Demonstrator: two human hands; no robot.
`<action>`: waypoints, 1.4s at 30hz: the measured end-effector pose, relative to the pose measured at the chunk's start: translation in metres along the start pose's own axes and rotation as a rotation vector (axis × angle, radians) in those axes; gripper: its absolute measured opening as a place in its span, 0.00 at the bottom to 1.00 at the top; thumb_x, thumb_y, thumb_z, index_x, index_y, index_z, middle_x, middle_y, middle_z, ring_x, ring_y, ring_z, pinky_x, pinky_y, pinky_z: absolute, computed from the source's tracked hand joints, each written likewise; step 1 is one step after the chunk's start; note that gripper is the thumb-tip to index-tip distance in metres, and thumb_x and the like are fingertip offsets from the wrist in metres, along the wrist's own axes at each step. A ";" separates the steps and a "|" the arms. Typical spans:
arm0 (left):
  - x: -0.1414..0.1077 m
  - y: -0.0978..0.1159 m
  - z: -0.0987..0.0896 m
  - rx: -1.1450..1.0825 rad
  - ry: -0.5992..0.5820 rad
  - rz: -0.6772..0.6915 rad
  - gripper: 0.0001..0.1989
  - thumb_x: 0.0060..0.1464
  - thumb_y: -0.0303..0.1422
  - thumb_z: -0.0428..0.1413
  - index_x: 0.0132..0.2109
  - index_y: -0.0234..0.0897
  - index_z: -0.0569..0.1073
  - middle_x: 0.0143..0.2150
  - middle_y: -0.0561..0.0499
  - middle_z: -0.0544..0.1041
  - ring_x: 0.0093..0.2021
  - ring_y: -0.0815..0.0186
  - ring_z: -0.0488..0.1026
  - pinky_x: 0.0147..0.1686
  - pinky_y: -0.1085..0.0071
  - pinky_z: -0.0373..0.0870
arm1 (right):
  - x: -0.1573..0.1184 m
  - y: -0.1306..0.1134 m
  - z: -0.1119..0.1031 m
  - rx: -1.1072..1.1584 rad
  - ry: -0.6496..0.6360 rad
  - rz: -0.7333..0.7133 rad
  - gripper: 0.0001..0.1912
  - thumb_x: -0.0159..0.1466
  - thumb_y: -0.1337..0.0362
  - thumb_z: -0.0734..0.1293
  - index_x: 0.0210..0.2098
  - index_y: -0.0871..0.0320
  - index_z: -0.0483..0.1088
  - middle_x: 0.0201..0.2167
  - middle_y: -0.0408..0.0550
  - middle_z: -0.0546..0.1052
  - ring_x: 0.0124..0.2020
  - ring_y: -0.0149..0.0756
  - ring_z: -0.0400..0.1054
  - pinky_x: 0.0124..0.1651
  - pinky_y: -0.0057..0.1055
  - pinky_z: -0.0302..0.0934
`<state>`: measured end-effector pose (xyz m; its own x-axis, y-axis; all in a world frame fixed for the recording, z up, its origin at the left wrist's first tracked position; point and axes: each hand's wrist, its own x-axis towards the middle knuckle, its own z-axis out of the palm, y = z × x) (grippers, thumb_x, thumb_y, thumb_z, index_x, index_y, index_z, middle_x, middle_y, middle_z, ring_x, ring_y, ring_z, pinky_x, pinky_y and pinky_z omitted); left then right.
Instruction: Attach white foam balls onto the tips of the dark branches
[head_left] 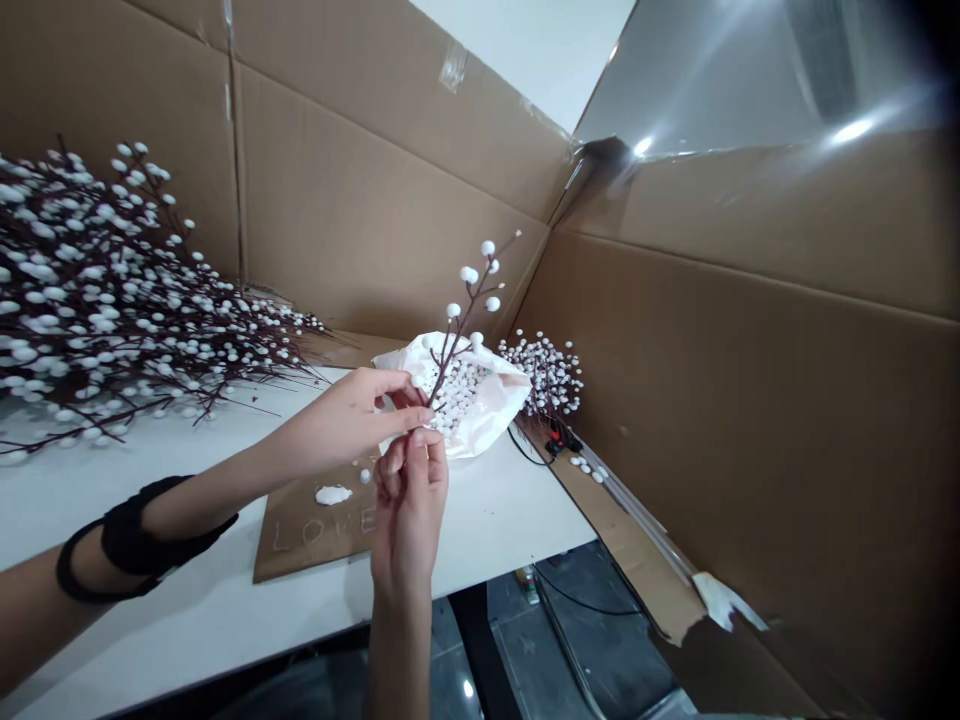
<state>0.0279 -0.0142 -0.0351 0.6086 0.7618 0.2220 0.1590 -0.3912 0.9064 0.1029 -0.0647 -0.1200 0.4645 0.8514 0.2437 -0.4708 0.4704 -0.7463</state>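
Two hands meet at one branch (453,346) bearing at least six white berries, which rises from them toward one o'clock. The left hand (379,410) pinches its stem between thumb and fingers; the right hand (410,490) has its fingertips drawn together by the stem's foot, whether gripping anything cannot be told. One bag (499,412) lies at two o'clock, its berries uncountable; one larger bundle (112,290), at ten, is cut off.

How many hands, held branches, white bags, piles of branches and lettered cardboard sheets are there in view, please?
Hands: 2 (left hand, right hand)
Held branch: 1
White bag: 1
Branch piles: 2 (larger pile, smaller pile)
Lettered cardboard: 1
Total: 7
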 end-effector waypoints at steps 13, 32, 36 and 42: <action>-0.005 0.019 -0.048 -0.093 0.327 0.161 0.05 0.58 0.26 0.50 0.33 0.34 0.65 0.26 0.56 0.72 0.29 0.73 0.71 0.32 0.76 0.67 | 0.119 -0.022 -0.101 -1.440 -0.321 -0.149 0.05 0.57 0.72 0.64 0.31 0.57 0.72 0.35 0.52 0.75 0.43 0.44 0.67 0.47 0.37 0.57; -0.014 0.013 -0.038 -0.092 0.492 0.176 0.11 0.62 0.42 0.44 0.36 0.41 0.59 0.24 0.57 0.72 0.23 0.69 0.61 0.26 0.72 0.55 | 0.115 -0.098 0.063 -0.414 -0.514 -0.528 0.10 0.60 0.59 0.69 0.40 0.53 0.69 0.30 0.44 0.77 0.32 0.33 0.71 0.37 0.31 0.66; -0.020 0.018 -0.045 -0.136 0.588 0.296 0.10 0.63 0.41 0.45 0.36 0.40 0.60 0.24 0.58 0.72 0.26 0.70 0.65 0.31 0.72 0.59 | 0.104 -0.084 0.073 -0.321 -0.540 -0.480 0.06 0.62 0.59 0.67 0.34 0.55 0.71 0.32 0.45 0.77 0.32 0.32 0.70 0.35 0.29 0.66; -0.024 0.025 -0.046 -0.180 0.635 0.348 0.10 0.62 0.40 0.47 0.35 0.40 0.59 0.22 0.60 0.70 0.21 0.73 0.60 0.25 0.75 0.57 | 0.099 -0.070 0.080 -0.158 -0.631 -0.328 0.09 0.60 0.57 0.70 0.33 0.55 0.69 0.22 0.39 0.70 0.24 0.26 0.62 0.29 0.23 0.58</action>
<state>-0.0183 -0.0181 -0.0009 0.0256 0.7826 0.6219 -0.1238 -0.6149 0.7788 0.1222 0.0052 0.0062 0.0198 0.6664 0.7453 -0.2456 0.7259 -0.6425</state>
